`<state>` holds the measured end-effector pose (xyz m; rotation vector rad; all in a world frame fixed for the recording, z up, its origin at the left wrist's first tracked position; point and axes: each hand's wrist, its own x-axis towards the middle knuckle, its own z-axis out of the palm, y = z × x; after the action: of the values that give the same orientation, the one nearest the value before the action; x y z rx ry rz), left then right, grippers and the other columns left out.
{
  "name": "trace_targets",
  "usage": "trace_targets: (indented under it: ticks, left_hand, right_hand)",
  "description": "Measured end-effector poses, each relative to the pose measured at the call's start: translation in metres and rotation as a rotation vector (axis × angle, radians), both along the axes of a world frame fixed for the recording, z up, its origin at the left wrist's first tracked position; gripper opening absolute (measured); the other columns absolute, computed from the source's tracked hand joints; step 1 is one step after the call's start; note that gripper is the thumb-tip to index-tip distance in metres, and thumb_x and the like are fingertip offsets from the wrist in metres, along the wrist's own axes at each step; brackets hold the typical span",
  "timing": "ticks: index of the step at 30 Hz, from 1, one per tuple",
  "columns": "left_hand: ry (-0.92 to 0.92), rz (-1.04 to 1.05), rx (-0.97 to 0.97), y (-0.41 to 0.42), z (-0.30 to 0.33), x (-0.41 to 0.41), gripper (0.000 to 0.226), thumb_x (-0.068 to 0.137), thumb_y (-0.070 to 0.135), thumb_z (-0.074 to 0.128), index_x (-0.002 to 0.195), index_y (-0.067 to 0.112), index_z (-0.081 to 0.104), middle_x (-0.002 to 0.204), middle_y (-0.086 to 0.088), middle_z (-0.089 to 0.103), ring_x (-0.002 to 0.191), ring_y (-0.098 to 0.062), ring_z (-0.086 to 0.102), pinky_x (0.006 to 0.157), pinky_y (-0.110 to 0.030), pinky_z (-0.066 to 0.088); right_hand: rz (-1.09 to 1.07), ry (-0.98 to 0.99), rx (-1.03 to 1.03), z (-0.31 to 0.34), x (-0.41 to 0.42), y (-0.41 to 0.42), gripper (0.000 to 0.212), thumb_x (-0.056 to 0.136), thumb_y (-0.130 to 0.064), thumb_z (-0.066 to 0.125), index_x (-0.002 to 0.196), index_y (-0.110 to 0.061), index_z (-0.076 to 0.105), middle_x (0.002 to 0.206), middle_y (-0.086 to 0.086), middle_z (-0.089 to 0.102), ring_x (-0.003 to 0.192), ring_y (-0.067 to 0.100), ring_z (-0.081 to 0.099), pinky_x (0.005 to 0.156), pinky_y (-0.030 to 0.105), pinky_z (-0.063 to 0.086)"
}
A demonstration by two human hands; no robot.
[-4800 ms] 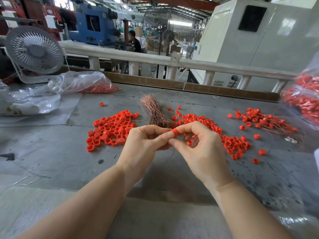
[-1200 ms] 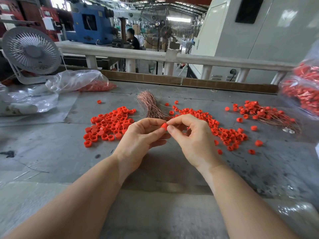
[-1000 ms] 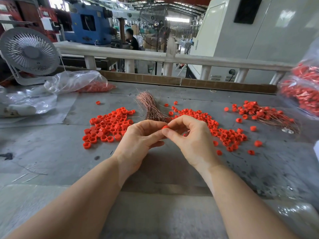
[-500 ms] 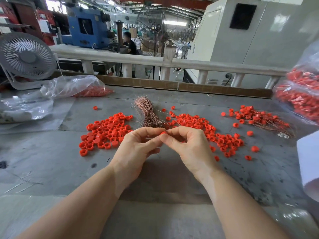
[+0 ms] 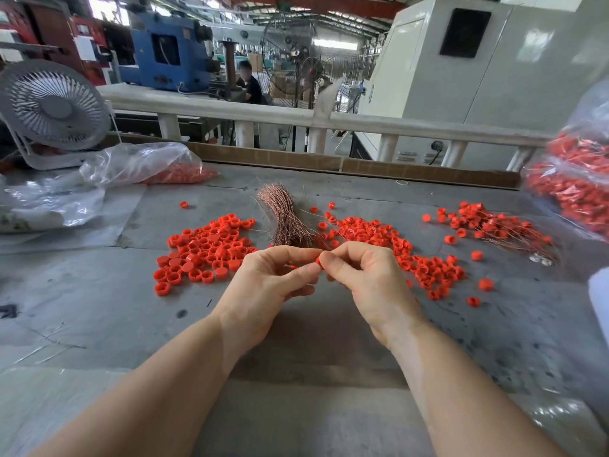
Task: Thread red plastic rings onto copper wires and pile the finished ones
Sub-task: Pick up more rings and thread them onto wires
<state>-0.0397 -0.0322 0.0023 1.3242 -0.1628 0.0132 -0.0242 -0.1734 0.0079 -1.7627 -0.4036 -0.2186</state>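
My left hand [image 5: 263, 288] and my right hand [image 5: 369, 285] meet fingertip to fingertip above the grey table [image 5: 99, 308]. Between their thumbs and forefingers they pinch one small red ring [image 5: 318, 261]; any wire in it is too thin to see. Behind the hands lies a bundle of bare copper wires [image 5: 283, 219]. Loose red rings lie in a heap on the left [image 5: 207, 249] and a longer spread on the right [image 5: 395, 249]. A pile of wires with rings on them [image 5: 494, 225] sits at the far right.
A white desk fan [image 5: 52, 110] stands at the back left beside clear plastic bags [image 5: 138, 164], one holding red rings. A full bag of red parts [image 5: 573, 189] hangs at the right edge. A wooden strip and white railing [image 5: 329, 118] border the table's far side.
Both hands have stayed together on the same ring, working it with small finger movements. The view has shifted slightly; the piles have not moved.
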Motion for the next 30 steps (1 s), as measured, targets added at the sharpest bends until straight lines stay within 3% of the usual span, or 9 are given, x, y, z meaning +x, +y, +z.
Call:
trace_targets:
  ticks: [6, 10, 15, 19, 24, 30]
  left_hand:
    - [-0.018, -0.017, 0.039, -0.0003, 0.0005, -0.0005, 0.015, 0.071, 0.008, 0.068, 0.075, 0.020, 0.077, 0.071, -0.002, 0.070, 0.065, -0.007, 0.061, 0.061, -0.018, 0.051]
    - [-0.019, -0.015, 0.042, -0.0002, 0.0010, -0.0011, 0.014, 0.061, 0.020, 0.072, 0.073, 0.020, 0.077, 0.071, -0.002, 0.071, 0.064, -0.008, 0.062, 0.062, -0.017, 0.051]
    - [-0.037, 0.016, 0.048, 0.0009, 0.0001, -0.0003, 0.013, 0.058, 0.019, 0.073, 0.071, 0.019, 0.076, 0.069, -0.003, 0.071, 0.061, -0.008, 0.062, 0.062, -0.017, 0.052]
    - [-0.059, 0.026, 0.053, 0.0018, 0.0000, 0.0000, 0.013, 0.057, 0.019, 0.073, 0.070, 0.018, 0.076, 0.067, -0.004, 0.070, 0.059, -0.008, 0.062, 0.060, -0.017, 0.051]
    - [-0.023, 0.004, -0.029, 0.0011, 0.0000, 0.0015, 0.016, 0.057, 0.017, 0.072, 0.072, 0.013, 0.075, 0.069, -0.006, 0.070, 0.060, -0.009, 0.061, 0.060, -0.017, 0.051]
    - [0.009, 0.027, -0.054, 0.0012, 0.0007, 0.0030, 0.020, 0.063, 0.015, 0.068, 0.082, 0.012, 0.069, 0.079, -0.006, 0.072, 0.077, -0.015, 0.068, 0.065, -0.020, 0.054]
  right_hand:
    - [-0.030, 0.020, -0.002, 0.0002, 0.0000, 0.0005, 0.030, 0.085, -0.016, 0.066, 0.056, -0.023, 0.065, 0.051, -0.013, 0.054, 0.055, 0.000, 0.045, 0.056, 0.010, 0.037]
    - [-0.019, 0.032, -0.001, 0.0008, -0.0012, 0.0016, 0.027, 0.086, -0.016, 0.065, 0.058, -0.018, 0.064, 0.053, -0.006, 0.051, 0.055, 0.007, 0.041, 0.053, 0.016, 0.034]
    - [0.018, 0.056, -0.031, 0.0004, -0.0027, 0.0018, 0.029, 0.088, -0.019, 0.061, 0.060, -0.020, 0.061, 0.056, -0.002, 0.047, 0.058, 0.009, 0.037, 0.055, 0.021, 0.033]
    - [0.050, 0.061, -0.003, 0.0011, -0.0032, 0.0014, 0.029, 0.088, -0.017, 0.061, 0.059, -0.019, 0.062, 0.054, -0.008, 0.049, 0.055, 0.003, 0.039, 0.054, 0.014, 0.033]
    - [0.063, 0.061, 0.057, 0.0010, -0.0017, 0.0003, 0.027, 0.088, -0.018, 0.062, 0.061, -0.019, 0.067, 0.056, -0.005, 0.055, 0.056, 0.005, 0.042, 0.054, 0.015, 0.036]
    - [0.032, 0.087, 0.065, 0.0011, -0.0015, 0.0006, 0.019, 0.087, -0.016, 0.063, 0.071, -0.022, 0.072, 0.064, -0.004, 0.067, 0.057, 0.001, 0.052, 0.053, 0.013, 0.040]
